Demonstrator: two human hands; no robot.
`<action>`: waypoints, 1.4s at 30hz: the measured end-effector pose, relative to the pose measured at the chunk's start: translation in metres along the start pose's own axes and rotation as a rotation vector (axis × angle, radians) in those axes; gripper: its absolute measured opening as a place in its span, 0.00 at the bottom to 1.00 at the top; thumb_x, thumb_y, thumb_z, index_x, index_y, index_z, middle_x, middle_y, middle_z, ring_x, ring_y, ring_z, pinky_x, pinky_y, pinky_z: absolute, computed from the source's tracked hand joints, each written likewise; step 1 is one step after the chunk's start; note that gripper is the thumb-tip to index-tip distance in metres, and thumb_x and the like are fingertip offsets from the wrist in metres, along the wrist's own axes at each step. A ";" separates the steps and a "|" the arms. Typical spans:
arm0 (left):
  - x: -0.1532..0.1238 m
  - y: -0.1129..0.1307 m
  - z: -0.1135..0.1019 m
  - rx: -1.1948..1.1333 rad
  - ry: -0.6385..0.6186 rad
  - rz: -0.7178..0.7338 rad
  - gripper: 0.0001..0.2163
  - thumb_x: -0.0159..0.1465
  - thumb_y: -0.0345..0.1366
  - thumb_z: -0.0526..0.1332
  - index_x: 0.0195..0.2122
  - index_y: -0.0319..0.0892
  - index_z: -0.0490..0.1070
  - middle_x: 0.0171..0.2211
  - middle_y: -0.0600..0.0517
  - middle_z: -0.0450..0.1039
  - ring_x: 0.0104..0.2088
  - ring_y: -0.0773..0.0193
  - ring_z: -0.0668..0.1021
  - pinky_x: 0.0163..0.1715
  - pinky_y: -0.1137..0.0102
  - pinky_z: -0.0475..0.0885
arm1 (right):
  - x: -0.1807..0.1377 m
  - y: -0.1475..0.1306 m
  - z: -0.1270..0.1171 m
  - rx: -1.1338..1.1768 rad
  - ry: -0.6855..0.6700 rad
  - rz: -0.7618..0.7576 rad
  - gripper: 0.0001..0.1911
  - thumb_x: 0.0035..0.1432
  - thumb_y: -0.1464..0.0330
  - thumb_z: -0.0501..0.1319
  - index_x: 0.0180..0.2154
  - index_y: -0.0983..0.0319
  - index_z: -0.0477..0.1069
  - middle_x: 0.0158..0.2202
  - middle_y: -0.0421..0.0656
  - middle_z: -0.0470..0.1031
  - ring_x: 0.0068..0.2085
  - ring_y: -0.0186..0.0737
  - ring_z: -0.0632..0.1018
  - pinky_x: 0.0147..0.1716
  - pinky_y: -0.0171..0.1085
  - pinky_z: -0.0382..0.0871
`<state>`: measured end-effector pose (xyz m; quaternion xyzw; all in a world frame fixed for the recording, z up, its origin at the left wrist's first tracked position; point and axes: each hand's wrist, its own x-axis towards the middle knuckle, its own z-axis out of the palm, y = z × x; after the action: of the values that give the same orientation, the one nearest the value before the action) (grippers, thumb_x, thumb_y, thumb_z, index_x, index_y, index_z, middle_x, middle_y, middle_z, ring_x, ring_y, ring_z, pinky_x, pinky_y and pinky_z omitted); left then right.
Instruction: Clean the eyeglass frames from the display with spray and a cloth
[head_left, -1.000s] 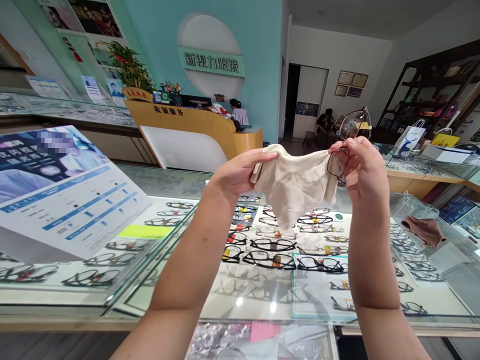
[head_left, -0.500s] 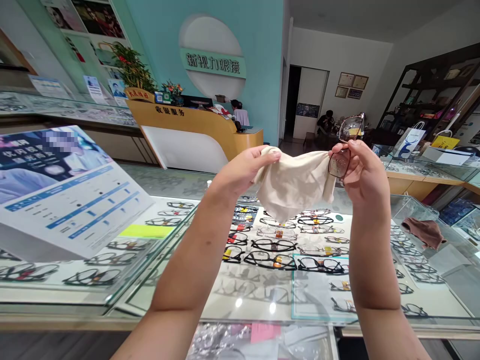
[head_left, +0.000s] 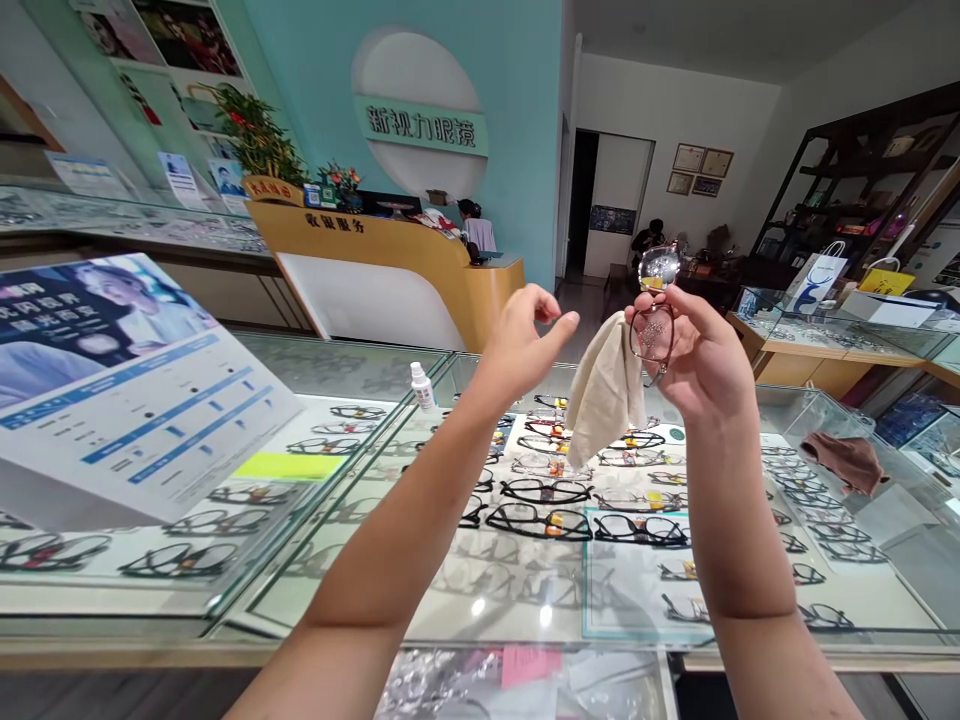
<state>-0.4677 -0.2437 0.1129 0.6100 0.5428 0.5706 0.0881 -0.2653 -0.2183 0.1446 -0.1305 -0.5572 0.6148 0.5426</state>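
Observation:
My right hand (head_left: 701,350) is closed on a pair of glasses (head_left: 654,318) with a thin reddish frame, held upright at chest height. A cream cleaning cloth (head_left: 604,395) hangs down from the same hand, pinched against the glasses. My left hand (head_left: 525,335) hovers just left of the cloth with its fingers apart and nothing in it. Both hands are raised above a glass display counter (head_left: 525,590) filled with rows of spectacle frames.
A slanted printed sign (head_left: 127,370) stands on the counter at the left. A small spray bottle (head_left: 422,385) sits behind my left arm. A brown cloth (head_left: 851,460) lies on the right counter. A yellow reception desk (head_left: 390,265) and two seated people are further back.
My left hand has let go of the cloth and opened. The cloth now hangs from my right hand alone, which has turned the glasses and shifted them slightly left.

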 end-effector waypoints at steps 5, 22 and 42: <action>-0.008 0.016 -0.002 -0.366 -0.350 0.168 0.16 0.69 0.49 0.64 0.50 0.44 0.73 0.55 0.45 0.77 0.56 0.56 0.77 0.59 0.61 0.70 | -0.003 -0.002 0.005 0.004 -0.055 0.077 0.10 0.63 0.61 0.72 0.36 0.59 0.76 0.38 0.42 0.82 0.44 0.42 0.84 0.43 0.37 0.84; -0.002 0.017 -0.021 -0.573 -0.583 -0.128 0.20 0.58 0.53 0.74 0.29 0.42 0.71 0.25 0.57 0.61 0.26 0.71 0.63 0.26 0.72 0.57 | -0.011 -0.009 0.010 -0.083 -0.194 0.117 0.16 0.57 0.61 0.76 0.32 0.60 0.71 0.36 0.41 0.80 0.36 0.36 0.80 0.33 0.31 0.77; -0.018 0.030 -0.004 -0.388 -0.319 0.165 0.16 0.63 0.46 0.69 0.30 0.44 0.63 0.42 0.48 0.77 0.36 0.63 0.74 0.36 0.68 0.69 | 0.003 0.029 0.016 -0.169 0.152 -0.203 0.19 0.61 0.55 0.74 0.35 0.57 0.68 0.38 0.38 0.80 0.36 0.34 0.77 0.37 0.33 0.74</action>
<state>-0.4499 -0.2713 0.1252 0.7059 0.3510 0.5660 0.2410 -0.2937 -0.2184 0.1278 -0.1650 -0.5746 0.4962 0.6296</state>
